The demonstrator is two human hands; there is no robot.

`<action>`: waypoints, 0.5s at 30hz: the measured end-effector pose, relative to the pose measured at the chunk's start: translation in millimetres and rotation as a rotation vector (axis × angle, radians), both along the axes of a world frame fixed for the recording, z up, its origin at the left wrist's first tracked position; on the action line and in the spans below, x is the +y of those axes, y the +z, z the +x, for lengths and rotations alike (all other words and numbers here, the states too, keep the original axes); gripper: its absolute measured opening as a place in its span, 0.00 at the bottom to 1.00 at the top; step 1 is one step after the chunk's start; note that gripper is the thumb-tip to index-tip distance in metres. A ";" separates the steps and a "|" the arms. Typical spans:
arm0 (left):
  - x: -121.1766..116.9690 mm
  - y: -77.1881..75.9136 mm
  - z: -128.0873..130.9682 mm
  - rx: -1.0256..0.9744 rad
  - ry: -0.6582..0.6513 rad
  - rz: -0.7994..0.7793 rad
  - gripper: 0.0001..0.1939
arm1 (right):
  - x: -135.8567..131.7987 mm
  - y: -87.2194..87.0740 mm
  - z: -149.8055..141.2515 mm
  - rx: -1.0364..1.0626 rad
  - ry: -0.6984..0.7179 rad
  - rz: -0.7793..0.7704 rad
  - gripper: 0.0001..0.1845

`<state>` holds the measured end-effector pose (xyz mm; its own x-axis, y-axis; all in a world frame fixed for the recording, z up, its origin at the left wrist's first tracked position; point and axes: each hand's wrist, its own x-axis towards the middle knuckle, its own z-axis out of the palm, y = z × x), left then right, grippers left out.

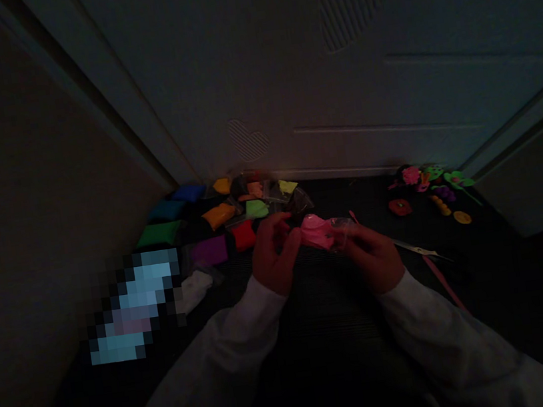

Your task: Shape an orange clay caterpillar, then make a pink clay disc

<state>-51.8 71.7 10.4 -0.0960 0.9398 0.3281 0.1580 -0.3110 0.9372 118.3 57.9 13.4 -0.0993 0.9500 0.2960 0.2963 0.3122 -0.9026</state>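
Observation:
Between my two hands is a clear plastic bag of pink modelling clay [316, 232], held above the dark tabletop. My left hand [274, 250] pinches its left end between thumb and fingers. On the other side my right hand [372, 255] grips the loose transparent end of the bag. Just left of my left hand lie a red clay packet [243, 236] and a purple one [209, 251]. Scissors [417, 249] rest to the right of my right hand, with a pink strip [443, 282] beside them.
Several clay packets, among them green [159, 234], blue [188, 193], orange [219, 215] and white [195, 288], line the left and back. A blurred bright screen [137, 306] is at left. Small clay flowers [412, 175] and shapes sit back right. A panelled surface [255, 84] rises behind.

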 end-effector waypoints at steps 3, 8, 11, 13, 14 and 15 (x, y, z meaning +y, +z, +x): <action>12.2 -3.0 0.3 -0.407 -0.289 -0.348 0.18 | 2.5 -2.3 0.3 0.126 0.051 -0.135 0.12; 13.6 0.9 0.5 -0.641 -0.433 -0.471 0.14 | 4.1 -3.4 2.0 0.022 0.014 -0.124 0.14; 11.8 4.0 -0.6 -0.676 -0.487 -0.493 0.17 | 4.7 -0.7 5.4 -0.124 0.038 -0.046 0.18; 12.4 3.1 -1.4 -0.647 -0.494 -0.528 0.20 | 5.5 1.8 7.3 -0.207 0.053 0.006 0.20; 13.2 1.8 -1.7 -0.618 -0.480 -0.544 0.20 | 6.1 2.8 8.0 -0.241 0.061 0.033 0.20; 14.1 0.0 -2.0 -0.584 -0.461 -0.555 0.21 | 6.9 3.4 8.6 -0.260 0.069 0.063 0.20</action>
<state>-53.8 85.8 10.4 0.3182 0.9340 -0.1627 -0.4138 0.2912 0.8625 126.8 64.7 16.8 -0.2434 0.9190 0.3100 0.4918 0.3925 -0.7772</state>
